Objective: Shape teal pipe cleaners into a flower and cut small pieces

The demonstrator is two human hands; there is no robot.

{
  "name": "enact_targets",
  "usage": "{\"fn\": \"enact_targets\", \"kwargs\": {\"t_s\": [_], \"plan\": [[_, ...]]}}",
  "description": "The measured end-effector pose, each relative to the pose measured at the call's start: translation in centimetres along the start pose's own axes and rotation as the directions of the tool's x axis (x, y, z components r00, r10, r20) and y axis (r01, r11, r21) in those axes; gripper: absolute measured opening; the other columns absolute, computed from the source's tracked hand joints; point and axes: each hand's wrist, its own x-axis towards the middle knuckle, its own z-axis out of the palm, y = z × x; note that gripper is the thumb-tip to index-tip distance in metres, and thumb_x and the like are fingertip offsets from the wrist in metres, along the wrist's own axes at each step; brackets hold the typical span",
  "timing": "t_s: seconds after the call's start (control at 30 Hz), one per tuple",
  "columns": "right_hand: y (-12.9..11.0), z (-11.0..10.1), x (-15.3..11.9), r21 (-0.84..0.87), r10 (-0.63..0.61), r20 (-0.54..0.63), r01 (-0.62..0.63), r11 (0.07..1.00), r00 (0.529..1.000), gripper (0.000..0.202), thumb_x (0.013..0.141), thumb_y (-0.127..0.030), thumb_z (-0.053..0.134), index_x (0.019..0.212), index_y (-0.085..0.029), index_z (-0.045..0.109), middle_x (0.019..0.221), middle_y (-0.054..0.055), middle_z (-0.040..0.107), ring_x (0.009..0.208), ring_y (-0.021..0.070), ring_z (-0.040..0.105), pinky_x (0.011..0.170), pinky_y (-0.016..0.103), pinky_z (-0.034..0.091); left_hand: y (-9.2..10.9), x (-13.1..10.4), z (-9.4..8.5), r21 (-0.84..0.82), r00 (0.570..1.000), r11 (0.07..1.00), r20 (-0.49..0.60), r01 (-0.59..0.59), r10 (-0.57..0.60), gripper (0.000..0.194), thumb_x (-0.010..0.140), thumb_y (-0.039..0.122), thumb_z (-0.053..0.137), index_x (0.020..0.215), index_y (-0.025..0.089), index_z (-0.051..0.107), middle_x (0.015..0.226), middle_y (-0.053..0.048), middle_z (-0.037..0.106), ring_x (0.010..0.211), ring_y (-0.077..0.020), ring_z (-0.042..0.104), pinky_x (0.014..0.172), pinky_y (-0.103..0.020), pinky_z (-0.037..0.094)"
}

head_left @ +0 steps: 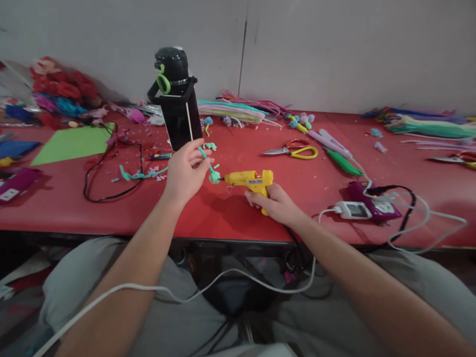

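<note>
Between the fingers of my left hand (188,168) is a green pipe cleaner (203,153), its fuzzy pompom-like end (214,177) pointing down and to the right. My right hand (275,201) is wrapped round the handle of a yellow hot glue gun (247,179). The gun's dark nozzle points left and meets or almost meets the green fuzzy end; I cannot tell if they touch. Another strand of green pipe cleaner (143,175) lies on the table left of my left hand. Small green clippings (210,146) lie behind the fuzzy end.
A black bottle (181,116) stands behind my left hand. Red-and-yellow-handled scissors (292,149) lie behind the glue gun. Bundled pipe cleaners (238,110) line the wall. A purple power bank-like block (375,203) with white and black cables is at right, a green sheet (74,144) at left.
</note>
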Motion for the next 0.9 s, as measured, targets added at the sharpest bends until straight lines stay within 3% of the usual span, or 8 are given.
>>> {"fn": "enact_targets", "kwargs": {"t_s": [0.17,0.3,0.43,0.6,0.67,0.73,0.83,0.9], "plan": [[-0.2,-2.0,0.4,-0.183,-0.039,-0.235,-0.005,0.983,0.971,0.038,0.087,-0.057,0.063,0.079,-0.02,0.059,0.061,-0.002,0.049,0.053,0.0111,0.04,0.05,0.027,0.031,-0.1,0.7,-1.5,0.024,0.997,0.999,-0.072,-0.038,0.039,0.045,0.082,0.008,0.067,0.126,0.013,0.061,0.11,-0.013,0.076,0.097,-0.0231,0.077,0.09,-0.037,0.064],[1.6,-4.8,1.6,-0.407,-0.013,-0.466,-0.201,0.891,0.885,0.044,0.082,-0.058,0.07,0.067,-0.023,0.049,0.056,-0.003,0.043,0.05,0.0111,0.035,0.049,0.03,0.028,0.0,0.9,-2.1,0.043,0.995,0.998,-0.091,-0.042,0.045,0.045,0.082,0.01,0.067,0.126,0.013,0.061,0.11,-0.014,0.076,0.09,-0.0217,0.077,0.088,-0.037,0.064],[3.3,-6.1,2.3,-0.467,-0.056,-0.506,-0.219,0.856,0.861,0.043,0.073,-0.059,0.078,0.075,-0.022,0.056,0.067,0.003,0.056,0.059,0.0184,0.05,0.055,0.035,0.04,-0.1,0.9,-2.2,0.056,0.996,0.998,-0.079,-0.042,0.046,0.046,0.081,0.01,0.068,0.126,0.015,0.061,0.109,-0.012,0.076,0.093,-0.0217,0.077,0.091,-0.037,0.063],[0.1,-4.6,2.4,-0.66,-0.598,-0.562,0.126,0.74,0.572,0.037,0.089,-0.045,0.067,0.118,-0.024,0.058,0.119,0.015,0.062,0.115,0.0332,0.056,0.094,0.052,0.048,-0.1,0.9,-2.5,0.075,0.999,0.997,-0.043,-0.028,0.031,0.046,0.082,0.008,0.066,0.127,0.014,0.06,0.108,-0.012,0.076,0.094,-0.0221,0.077,0.091,-0.038,0.063],[-1.9,-3.0,3.5,-0.712,-0.69,-0.325,0.313,0.629,0.647,0.018,0.096,-0.032,0.057,0.112,-0.026,0.062,0.109,0.011,0.066,0.109,0.0292,0.06,0.095,0.049,0.048,-0.1,0.9,-2.5,0.089,0.999,0.996,-0.032,-0.026,0.029,0.046,0.082,0.008,0.065,0.128,0.014,0.06,0.108,-0.013,0.076,0.098,-0.023,0.076,0.09,-0.037,0.063],[-3.0,-1.0,5.5,-0.688,-0.602,-0.053,0.409,0.6,0.796,0.021,0.099,-0.02,0.05,0.113,-0.023,0.065,0.106,0.009,0.068,0.104,0.0251,0.062,0.095,0.043,0.049,0.0,0.8,-2.5,0.103,0.999,0.994,-0.028,-0.028,0.031,0.046,0.082,0.008,0.064,0.128,0.014,0.06,0.108,-0.013,0.076,0.102,-0.0238,0.075,0.091,-0.037,0.063],[-2.7,1.9,9.5,-0.737,-0.343,0.084,0.29,0.61,0.936,0.024,0.095,-0.012,0.055,0.114,-0.016,0.069,0.114,0.014,0.067,0.108,0.0258,0.06,0.097,0.04,0.047,0.0,0.7,-2.5,0.118,0.999,0.993,-0.024,-0.032,0.035,0.046,0.083,0.007,0.064,0.128,0.014,0.06,0.108,-0.013,0.076,0.099,-0.0229,0.076,0.09,-0.036,0.063],[-1.8,3.1,12.0,-0.751,-0.183,0.078,0.178,0.636,0.98,0.018,0.094,-0.014,0.061,0.108,-0.016,0.072,0.112,0.014,0.066,0.107,0.026,0.06,0.096,0.039,0.047,-0.1,0.5,-2.4,0.124,0.999,0.992,-0.019,-0.035,0.037,0.046,0.083,0.007,0.064,0.128,0.014,0.06,0.108,-0.013,0.076,0.096,-0.0215,0.077,0.09,-0.036,0.063]]}}
